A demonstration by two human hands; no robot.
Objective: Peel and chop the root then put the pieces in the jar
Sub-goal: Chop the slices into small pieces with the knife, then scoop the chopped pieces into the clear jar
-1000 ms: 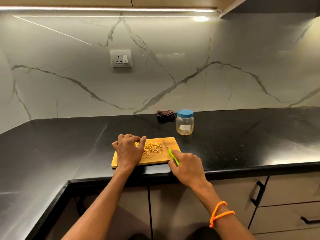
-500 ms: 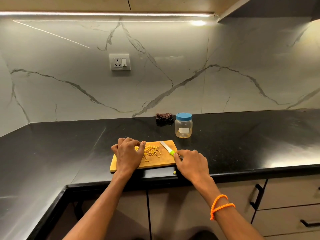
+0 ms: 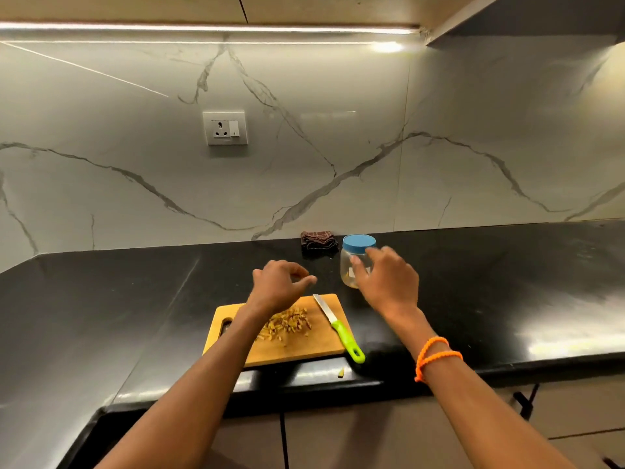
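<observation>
Chopped yellow root pieces (image 3: 287, 324) lie in a heap on the wooden cutting board (image 3: 304, 350). The green-handled knife (image 3: 338, 328) rests on the board's right edge, its handle overhanging the counter. My left hand (image 3: 277, 286) hovers above the board's far edge, fingers loosely curled, holding nothing I can see. My right hand (image 3: 389, 282) is at the clear jar (image 3: 348, 275) with the blue lid, thumb across its front and fingers spread over its right side. The jar stands upright with its lid on.
A folded dark cloth (image 3: 318, 240) lies by the wall, left of the jar. One stray root piece (image 3: 341, 373) sits on the black counter (image 3: 507, 299) near its front edge. A wall socket (image 3: 225, 127) is above; drawer handles (image 3: 524, 401) are below right.
My right hand let go of the knife, left it on the board and moved up to the jar. My left hand lifted off the pieces.
</observation>
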